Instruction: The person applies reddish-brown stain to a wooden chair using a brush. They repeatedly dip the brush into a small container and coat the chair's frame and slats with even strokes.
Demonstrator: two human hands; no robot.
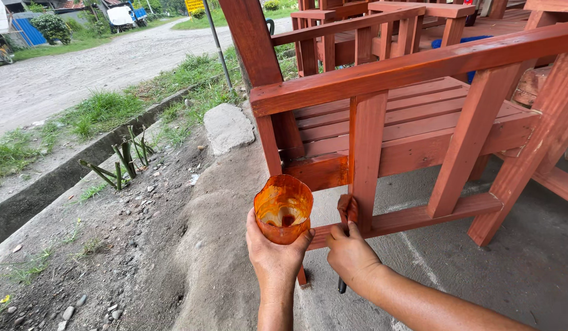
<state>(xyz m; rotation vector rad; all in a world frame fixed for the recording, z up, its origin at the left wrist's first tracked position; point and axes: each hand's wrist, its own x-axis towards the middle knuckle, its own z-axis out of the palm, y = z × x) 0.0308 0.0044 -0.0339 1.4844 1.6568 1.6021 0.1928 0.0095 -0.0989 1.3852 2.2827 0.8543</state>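
- the left hand point(275, 252) is wrapped around a cut-off plastic cup point(283, 209), fingers and thumb closed about its lower half, holding it upright with its open mouth up.
- the cup is stained orange-brown all over, and a little dark red-brown liquid sits at its bottom; it hangs just left of the wooden chair point(419, 122), beside the chair's lower side rail point(412, 216).
- the right hand point(351, 252) is closed around a brush point(347, 211), with thumb and fingers pinched near its head; the dark end of the handle pokes out below the hand.
- the brush head, stained the same red-brown, is touching the chair where an upright slat point(365, 156) meets the lower side rail.
- the chair is red-brown wood with a slatted seat, a flat armrest point(412, 67) and square legs; it stands on grey concrete floor point(455, 270).
- more red-brown wooden furniture point(382, 30) stands behind the chair, close to it.
- left of the chair the concrete gives way to bare dirt point(112, 245) with pebbles; a flat grey stone point(227, 127) lies near the chair's front post.
- further left of the chair a concrete curb point(63, 178) runs beside patches of grass, and beyond it lies a gravel road point(81, 67).
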